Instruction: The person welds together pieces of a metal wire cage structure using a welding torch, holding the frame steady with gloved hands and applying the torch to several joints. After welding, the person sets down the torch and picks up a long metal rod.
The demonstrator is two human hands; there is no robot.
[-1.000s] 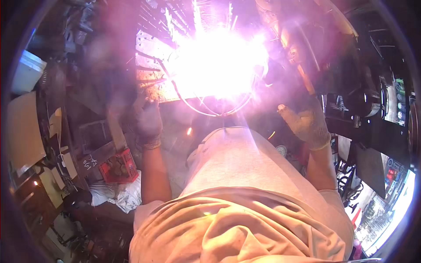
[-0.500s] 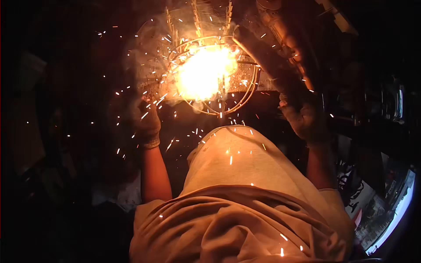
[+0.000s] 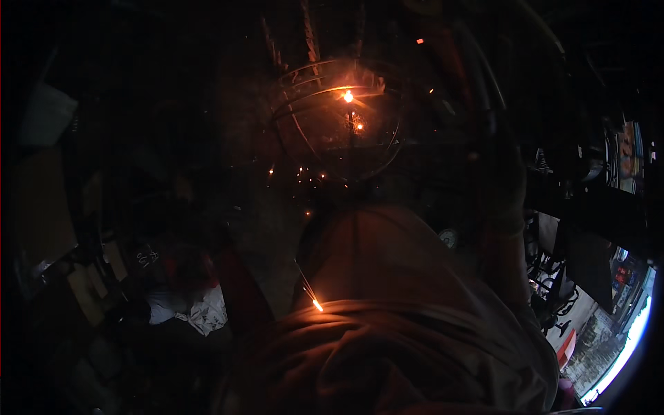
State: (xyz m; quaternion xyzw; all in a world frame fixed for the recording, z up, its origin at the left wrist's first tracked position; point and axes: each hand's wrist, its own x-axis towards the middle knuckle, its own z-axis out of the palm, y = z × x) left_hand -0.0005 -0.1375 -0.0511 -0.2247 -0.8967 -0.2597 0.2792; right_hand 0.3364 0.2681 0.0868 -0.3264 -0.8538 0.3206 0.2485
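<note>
A round wire cage [image 3: 337, 121], its rings and ribs lit by one orange glowing weld spot [image 3: 348, 96], is seen ahead of the person's chest, past the orange shirt [image 3: 387, 311]. The joint is best left to cool before being touched, and stray sparks [image 3: 317, 304] kept off cloth. The right hand [image 3: 503, 181] is raised beside the cage; its grip cannot be told, and the left hand is lost in darkness. The blaze of half a second ago has died to embers.
</note>
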